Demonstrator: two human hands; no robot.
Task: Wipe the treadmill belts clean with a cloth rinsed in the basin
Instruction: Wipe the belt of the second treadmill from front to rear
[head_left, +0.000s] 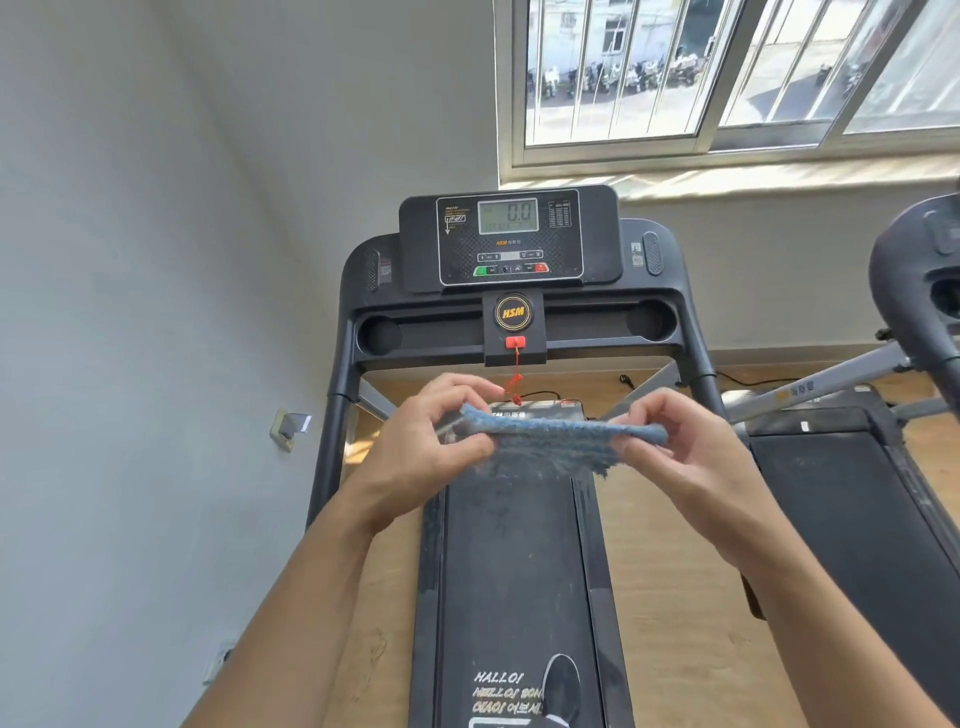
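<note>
Between my two grips, held in the air above the belt: blue cloth (550, 441), folded into a flat band, long axis running 9 to 3 o'clock. Left grip (426, 447) pinches the 9 o'clock end, fingers and thumb curled onto the fabric. Right grip (691, 452) pinches the 3 o'clock end likewise. Nothing else in either. Cloth touches no surface; ragged lower edge hangs loose.

At 6 o'clock of the cloth: near belt (509, 571), dusty, pale specks along its left rail. My shoe (561, 686) stands on it at the bottom of view. At 12 o'clock: console (511, 236), red safety key (515, 343) beneath it. At 3 o'clock, well apart: second belt (852, 519), also dusty. Basin not in view.

Judgement: step in hand is shaping the cloth into a wiping pad; going by the dust, this belt is not yet wiped. Cloth wet or dry: cannot tell. Next move calls for bending low, taking the cloth in one grip and pressing it flat to the belt.
</note>
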